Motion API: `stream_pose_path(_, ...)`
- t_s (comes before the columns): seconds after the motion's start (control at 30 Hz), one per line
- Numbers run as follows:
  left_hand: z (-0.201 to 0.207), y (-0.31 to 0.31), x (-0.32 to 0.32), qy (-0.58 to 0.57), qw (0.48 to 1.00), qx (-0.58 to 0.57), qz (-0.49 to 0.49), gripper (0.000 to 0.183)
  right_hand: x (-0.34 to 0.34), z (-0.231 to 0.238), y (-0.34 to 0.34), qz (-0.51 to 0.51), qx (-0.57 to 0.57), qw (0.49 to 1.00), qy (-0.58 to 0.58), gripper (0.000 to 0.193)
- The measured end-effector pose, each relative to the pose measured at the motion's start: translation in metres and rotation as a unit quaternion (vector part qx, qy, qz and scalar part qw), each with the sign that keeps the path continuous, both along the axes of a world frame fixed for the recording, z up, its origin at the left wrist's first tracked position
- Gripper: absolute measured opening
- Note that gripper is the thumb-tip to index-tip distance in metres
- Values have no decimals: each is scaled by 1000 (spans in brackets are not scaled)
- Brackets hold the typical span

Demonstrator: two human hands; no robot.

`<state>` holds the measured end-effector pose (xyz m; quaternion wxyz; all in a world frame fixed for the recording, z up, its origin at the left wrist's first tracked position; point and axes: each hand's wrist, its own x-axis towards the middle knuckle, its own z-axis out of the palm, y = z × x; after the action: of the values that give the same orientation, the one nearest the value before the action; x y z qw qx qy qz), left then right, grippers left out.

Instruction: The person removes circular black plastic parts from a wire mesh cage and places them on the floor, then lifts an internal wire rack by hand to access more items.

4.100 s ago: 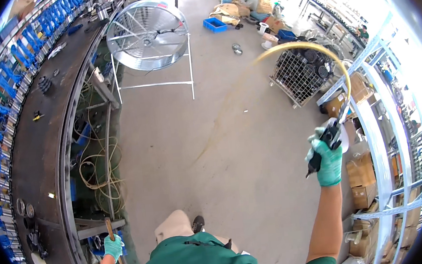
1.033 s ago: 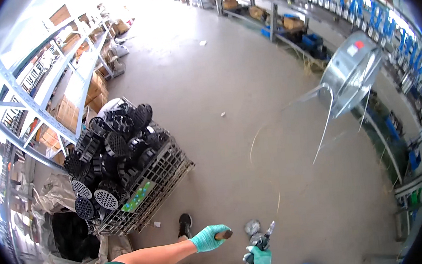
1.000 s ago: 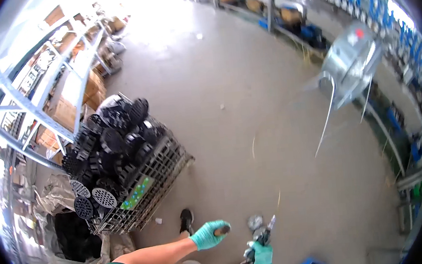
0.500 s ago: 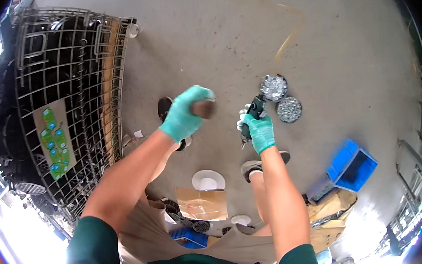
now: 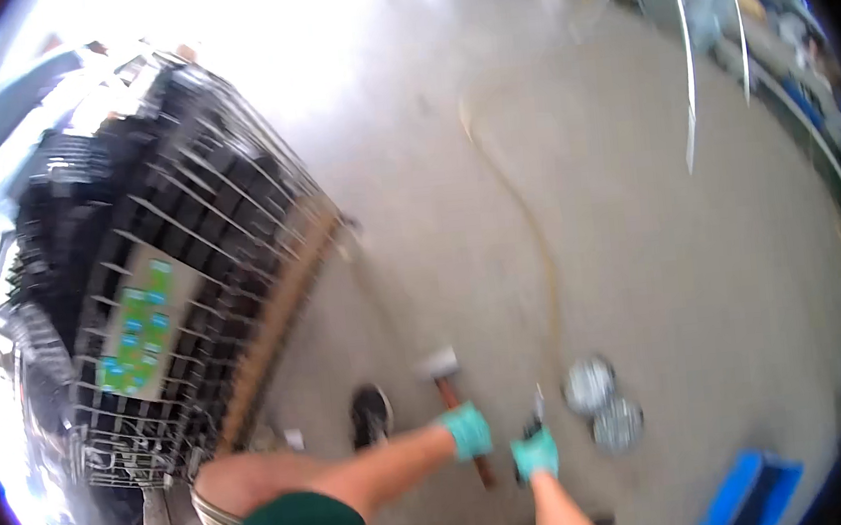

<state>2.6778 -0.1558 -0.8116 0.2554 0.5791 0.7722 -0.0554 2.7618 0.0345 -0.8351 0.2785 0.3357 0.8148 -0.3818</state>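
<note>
My left hand (image 5: 466,431), in a teal glove, is closed round the reddish-brown handle of a hammer (image 5: 446,390). The hammer's pale head (image 5: 438,364) points away from me, and the handle's end sticks out below my hand. To its right, my right hand (image 5: 534,453), gloved the same way, grips a black hand tool (image 5: 532,428) with a thin, bright tip pointing away. Motion blur hides its exact kind. Beyond the right hand, two round containers (image 5: 589,385) (image 5: 618,425) of small silvery pieces stand on the floor, touching or nearly so.
A large wire cage (image 5: 234,194) with a wooden edge fills the left, holding black things; a green-marked sheet (image 5: 142,322) hangs on its side. My dark shoe (image 5: 370,415) is beside it. A blue crate (image 5: 751,494) stands lower right. A yellowish line (image 5: 536,232) runs along the floor.
My view has swung up and toward the far floor, so hands and containers sit lower in the picture. The hammer's head and handle now show plainly. The right hand's tool now points away.
</note>
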Motion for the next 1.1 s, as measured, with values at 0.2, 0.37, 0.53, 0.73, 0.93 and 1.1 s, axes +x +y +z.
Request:
stream_pose_path(0.2,79,23,34,-98,986,-71,118,36,47,-46,12,15,150,988,22,56)
stream_pose_path(0.37,235,15,27,-102,986,-8,135,40,35,-44,33,48,122,991,-33,53)
stream_pose_path(0.53,412,-97,17,114,891,373,233,33,19,-68,70,408,121,904,-49,52)
stream_pose_path(0.73,515,-283,115,513,695,293,409,32,-53,-9,75,186,-129,972,58,21)
stream_pose_path(0.93,487,-400,191,618,538,202,537,34,-123,180,-18,131,-266,917,266,24)
stream_pose_path(1.1,468,-435,202,568,534,90,620,40,-137,303,-95,273,-183,890,315,34)
